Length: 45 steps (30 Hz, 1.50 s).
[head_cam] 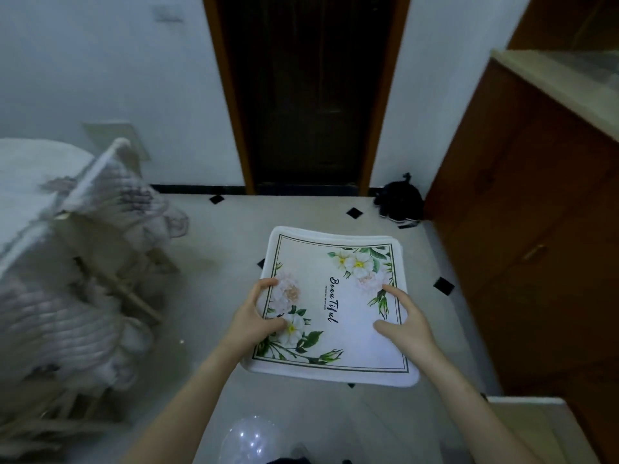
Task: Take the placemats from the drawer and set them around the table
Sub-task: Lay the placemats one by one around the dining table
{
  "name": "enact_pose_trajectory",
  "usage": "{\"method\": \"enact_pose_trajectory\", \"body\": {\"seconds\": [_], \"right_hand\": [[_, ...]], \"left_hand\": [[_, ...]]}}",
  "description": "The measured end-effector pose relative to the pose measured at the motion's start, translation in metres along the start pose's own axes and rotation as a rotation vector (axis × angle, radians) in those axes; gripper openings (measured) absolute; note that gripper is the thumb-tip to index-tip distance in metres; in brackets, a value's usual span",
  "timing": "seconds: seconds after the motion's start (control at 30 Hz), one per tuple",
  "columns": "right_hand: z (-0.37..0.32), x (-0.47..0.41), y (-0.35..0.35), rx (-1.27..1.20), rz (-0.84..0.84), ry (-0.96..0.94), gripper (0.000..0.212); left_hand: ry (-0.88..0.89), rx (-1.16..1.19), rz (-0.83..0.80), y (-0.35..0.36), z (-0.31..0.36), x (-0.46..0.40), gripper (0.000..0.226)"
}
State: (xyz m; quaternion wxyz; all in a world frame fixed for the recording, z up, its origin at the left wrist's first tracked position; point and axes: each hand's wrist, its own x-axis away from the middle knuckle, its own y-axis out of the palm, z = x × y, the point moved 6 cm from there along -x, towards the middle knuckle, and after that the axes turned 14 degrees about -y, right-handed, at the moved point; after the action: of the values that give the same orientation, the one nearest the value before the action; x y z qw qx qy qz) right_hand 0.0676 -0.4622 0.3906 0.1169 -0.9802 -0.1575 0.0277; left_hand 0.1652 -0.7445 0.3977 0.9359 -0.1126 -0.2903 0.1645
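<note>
A stack of white placemats (335, 296) with a green border, printed flowers and black script lettering is held flat in front of me above the floor. My left hand (258, 316) grips its left edge, thumb on top. My right hand (403, 319) holds the right side, fingers spread over the top mat. Layered edges show at the stack's far side. No drawer or table top is clearly in view.
A brown wooden cabinet (536, 246) with a pale countertop stands on the right. A dark doorway (308, 95) is straight ahead. Chairs draped with quilted fabric (77, 262) crowd the left. A black bag (400, 199) lies on the tiled floor by the wall.
</note>
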Motion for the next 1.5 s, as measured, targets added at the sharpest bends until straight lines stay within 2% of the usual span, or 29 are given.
{"method": "enact_pose_trajectory", "body": {"seconds": [0.23, 0.5, 1.07, 1.3, 1.5], "right_hand": [[-0.024, -0.068, 0.099, 0.046, -0.153, -0.045, 0.067], [-0.035, -0.163, 0.173, 0.042, -0.289, -0.054, 0.066], [-0.083, -0.475, 0.321, -0.012, -0.621, -0.134, 0.066], [-0.098, -0.559, 0.391, -0.038, -0.670, -0.109, 0.063], [-0.119, -0.640, 0.469, -0.058, -0.645, -0.126, 0.061]], "left_hand": [[0.003, 0.074, 0.211, -0.097, -0.018, -0.020, 0.060], [-0.089, 0.199, 0.329, -0.158, -0.024, -0.076, 0.061], [-0.184, 0.359, 0.613, -0.276, 0.072, -0.266, 0.063], [-0.197, 0.415, 0.659, -0.334, 0.091, -0.336, 0.063], [-0.144, 0.392, 0.668, -0.416, 0.115, -0.416, 0.062]]}}
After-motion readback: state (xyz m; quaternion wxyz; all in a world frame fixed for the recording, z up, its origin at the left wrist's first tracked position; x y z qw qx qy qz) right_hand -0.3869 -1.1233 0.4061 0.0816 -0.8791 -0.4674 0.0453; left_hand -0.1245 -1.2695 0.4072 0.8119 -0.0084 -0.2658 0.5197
